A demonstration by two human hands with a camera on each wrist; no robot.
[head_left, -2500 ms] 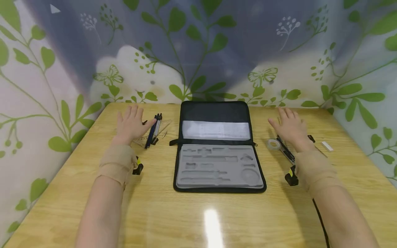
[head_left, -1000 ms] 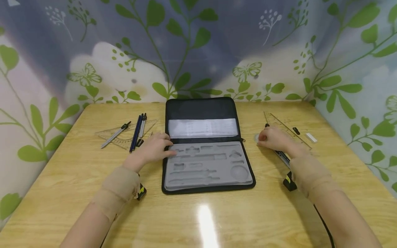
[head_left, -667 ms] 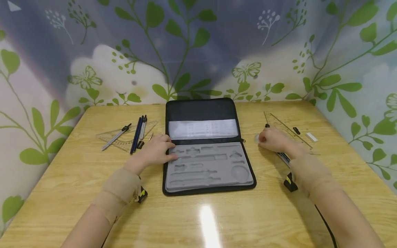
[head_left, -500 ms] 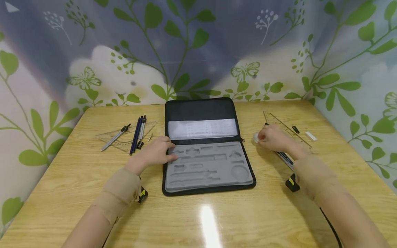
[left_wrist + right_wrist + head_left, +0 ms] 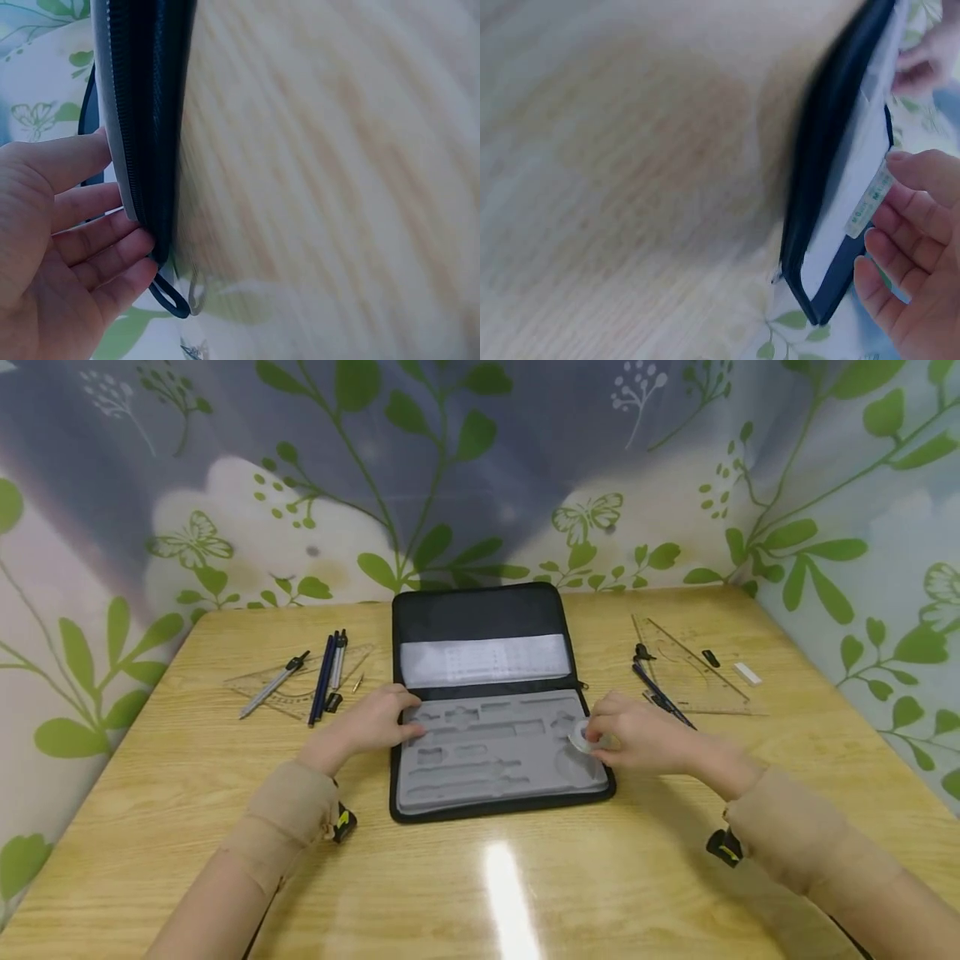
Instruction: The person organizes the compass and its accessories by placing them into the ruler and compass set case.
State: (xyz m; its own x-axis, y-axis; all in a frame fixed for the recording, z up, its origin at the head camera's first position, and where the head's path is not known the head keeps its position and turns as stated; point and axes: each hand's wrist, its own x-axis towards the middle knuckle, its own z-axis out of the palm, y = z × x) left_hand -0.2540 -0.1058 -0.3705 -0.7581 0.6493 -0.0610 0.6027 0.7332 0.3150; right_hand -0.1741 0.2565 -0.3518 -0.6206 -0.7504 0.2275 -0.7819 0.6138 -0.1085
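Observation:
My right hand (image 5: 637, 737) pinches a small roll of tape (image 5: 577, 739) over the round recess at the right of the grey foam tray (image 5: 536, 760). Printed lettering runs along the edge of the tape roll (image 5: 868, 206) in the right wrist view. Thumb and fingertips of my left hand (image 5: 367, 725) rest at the left edge of the opened black zip case (image 5: 480, 612), close to its hinge. From the left wrist, that hand's fingers (image 5: 112, 262) look fairly straight against the zipper edge. Shaped recesses fill the tray, and a white paper (image 5: 487, 662) sits in the lid pocket.
Left of the case lie a compass (image 5: 273, 685), dark blue pencils (image 5: 322, 681), a sharpener (image 5: 333, 702) and a transparent set square. On the right are another set square (image 5: 701, 681), a second compass-like tool (image 5: 660, 695), a black piece (image 5: 711, 657) and a white eraser (image 5: 747, 674).
Both hands came down from raised, spread poses; the left settled at the case's edge. My right hand took the tape roll off the table at right and carried it left over the tray.

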